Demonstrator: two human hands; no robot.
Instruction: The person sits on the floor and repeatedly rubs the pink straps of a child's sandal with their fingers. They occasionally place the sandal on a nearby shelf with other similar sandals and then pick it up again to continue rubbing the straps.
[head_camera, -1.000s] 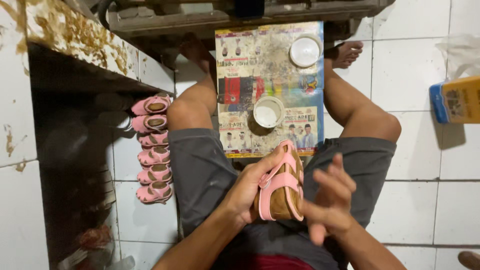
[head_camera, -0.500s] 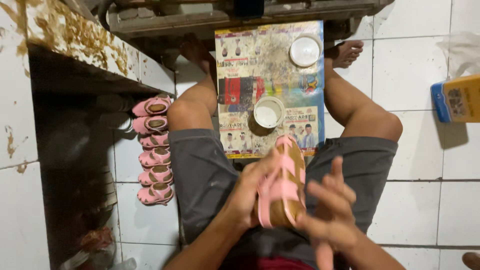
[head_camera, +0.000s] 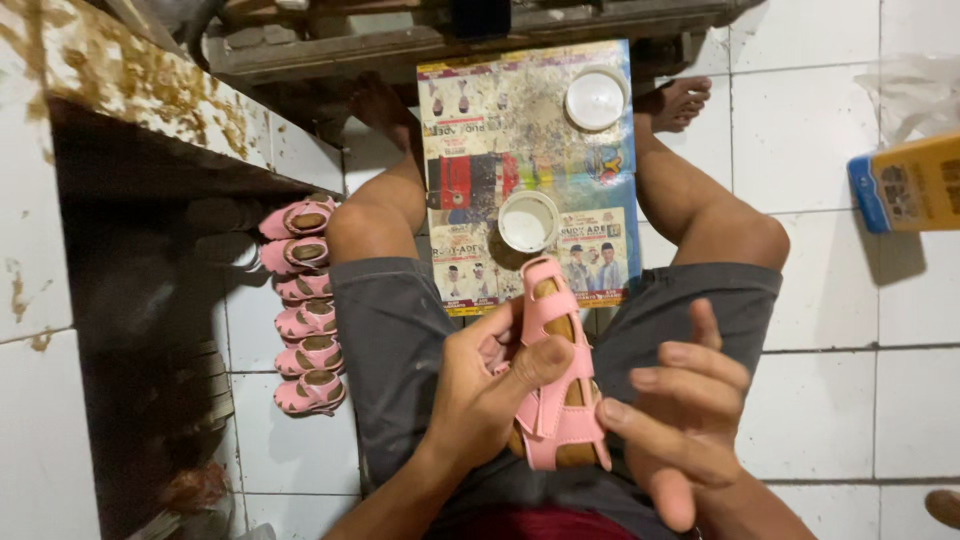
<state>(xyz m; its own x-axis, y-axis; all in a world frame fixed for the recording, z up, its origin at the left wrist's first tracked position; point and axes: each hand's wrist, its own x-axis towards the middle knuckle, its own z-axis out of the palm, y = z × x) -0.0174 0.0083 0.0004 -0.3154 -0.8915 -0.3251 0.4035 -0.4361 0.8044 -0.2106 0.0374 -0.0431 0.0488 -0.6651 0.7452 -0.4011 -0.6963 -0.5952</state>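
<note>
I sit on a tiled floor with a small pink sandal (head_camera: 553, 385) over my lap. My left hand (head_camera: 480, 390) grips it from the left, thumb across its straps. My right hand (head_camera: 685, 410) is beside it on the right with fingers spread; one fingertip touches the sandal's heel end. The brown insole shows between the pink straps.
A printed cardboard sheet (head_camera: 500, 130) lies between my legs, with a white open pot (head_camera: 528, 221) and a white lid (head_camera: 595, 99) on it. Several finished pink sandals (head_camera: 306, 305) line up at the left by a dark recess. A yellow and blue box (head_camera: 910, 185) lies right.
The sandal has been turned upright in my left hand, and my right hand has opened and shifted slightly to the sandal's heel end.
</note>
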